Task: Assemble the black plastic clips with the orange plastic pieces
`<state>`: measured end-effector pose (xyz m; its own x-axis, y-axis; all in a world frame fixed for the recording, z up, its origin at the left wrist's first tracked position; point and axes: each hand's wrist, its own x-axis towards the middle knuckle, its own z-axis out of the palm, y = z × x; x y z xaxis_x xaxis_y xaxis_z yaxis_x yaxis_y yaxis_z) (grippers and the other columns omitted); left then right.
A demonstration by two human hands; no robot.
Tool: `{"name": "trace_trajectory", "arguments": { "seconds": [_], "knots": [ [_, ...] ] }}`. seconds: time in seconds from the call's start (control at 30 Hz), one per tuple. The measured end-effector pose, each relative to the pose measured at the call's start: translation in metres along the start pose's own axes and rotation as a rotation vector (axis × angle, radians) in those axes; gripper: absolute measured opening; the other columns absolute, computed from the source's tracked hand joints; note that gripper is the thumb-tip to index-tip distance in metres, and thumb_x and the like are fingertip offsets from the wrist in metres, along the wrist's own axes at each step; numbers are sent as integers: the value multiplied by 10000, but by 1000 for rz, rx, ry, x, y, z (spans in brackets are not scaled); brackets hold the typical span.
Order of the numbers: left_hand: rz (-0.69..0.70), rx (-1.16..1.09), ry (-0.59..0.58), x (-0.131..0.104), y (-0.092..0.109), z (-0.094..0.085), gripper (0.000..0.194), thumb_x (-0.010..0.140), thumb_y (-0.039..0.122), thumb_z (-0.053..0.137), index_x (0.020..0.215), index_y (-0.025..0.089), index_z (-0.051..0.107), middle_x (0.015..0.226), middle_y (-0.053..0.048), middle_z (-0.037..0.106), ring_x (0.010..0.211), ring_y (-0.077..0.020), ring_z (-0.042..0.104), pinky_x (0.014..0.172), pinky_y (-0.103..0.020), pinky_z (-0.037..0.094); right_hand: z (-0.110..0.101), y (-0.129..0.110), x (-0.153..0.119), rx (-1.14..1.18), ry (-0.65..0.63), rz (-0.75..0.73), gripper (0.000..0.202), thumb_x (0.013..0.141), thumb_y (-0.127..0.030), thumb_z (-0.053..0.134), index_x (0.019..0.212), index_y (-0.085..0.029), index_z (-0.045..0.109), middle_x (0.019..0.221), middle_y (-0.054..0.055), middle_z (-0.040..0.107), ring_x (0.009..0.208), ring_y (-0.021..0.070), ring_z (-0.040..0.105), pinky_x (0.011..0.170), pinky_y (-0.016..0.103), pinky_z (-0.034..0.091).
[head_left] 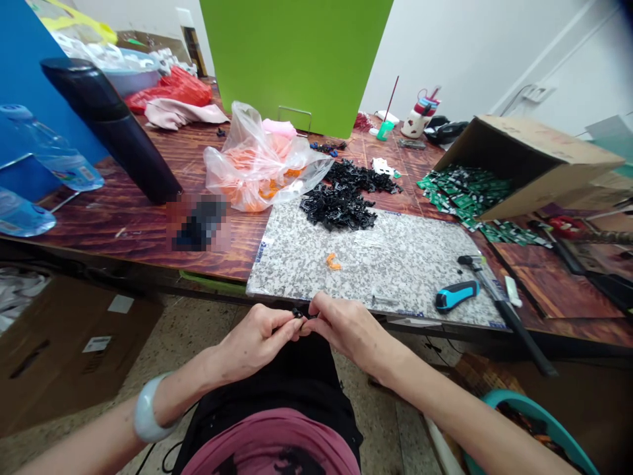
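Observation:
Just in front of the table's near edge, my left hand [264,333] pinches a small black plastic part [297,313] between thumb and fingers. Close against it, my right hand [341,326] has its fingers closed at the same part; the fingers hide most of it. Beyond my hands lies a speckled stone-pattern board [297,264]. On it are a few small orange pieces [333,262], some thin white strips [370,239] and a heap of black plastic parts [339,204] at its back edge.
A clear bag of orange parts [257,171] stands behind the board. Rightward are a blue-black utility knife [457,295], a hammer-like tool [509,316] and a tipped cardboard box [544,158] spilling green circuit boards [465,191]. A dark flask [113,132] stands left. A teal bin [524,399] sits below right.

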<state>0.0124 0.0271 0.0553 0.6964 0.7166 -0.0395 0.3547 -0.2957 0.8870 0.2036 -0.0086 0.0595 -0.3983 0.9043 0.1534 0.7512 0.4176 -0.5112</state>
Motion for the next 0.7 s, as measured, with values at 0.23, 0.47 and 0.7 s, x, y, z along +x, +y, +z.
{"name": "trace_trajectory", "arguments": {
  "seconds": [0.23, 0.47, 0.7],
  "knots": [
    [-130, -350, -115, -1, 1, -5, 319, 853, 325, 532, 675, 163, 741, 667, -62, 736, 622, -183, 654, 613, -240, 482, 5, 14, -7, -55, 118, -149, 396, 888, -539, 448, 708, -200, 545, 567, -4, 565, 515, 119, 515, 507, 228, 339],
    [-275, -663, 13, -1, -14, 5, 259, 815, 370, 611, 842, 145, 736, 690, -93, 759, 637, -202, 697, 617, -263, 510, 29, 10, -21, 103, 395, 10, 271, 825, -453, 613, 753, -194, 581, 613, -5, 578, 533, 110, 515, 522, 218, 402],
    [-305, -673, 48, 0, -15, 5, 294, 800, 382, 630, 870, 109, 716, 680, -78, 761, 640, -179, 688, 622, -247, 501, 35, 6, -22, 366, 412, 152, 247, 786, -393, 681, 879, -185, 586, 721, 2, 595, 585, 108, 515, 539, 221, 433]
  ]
}}
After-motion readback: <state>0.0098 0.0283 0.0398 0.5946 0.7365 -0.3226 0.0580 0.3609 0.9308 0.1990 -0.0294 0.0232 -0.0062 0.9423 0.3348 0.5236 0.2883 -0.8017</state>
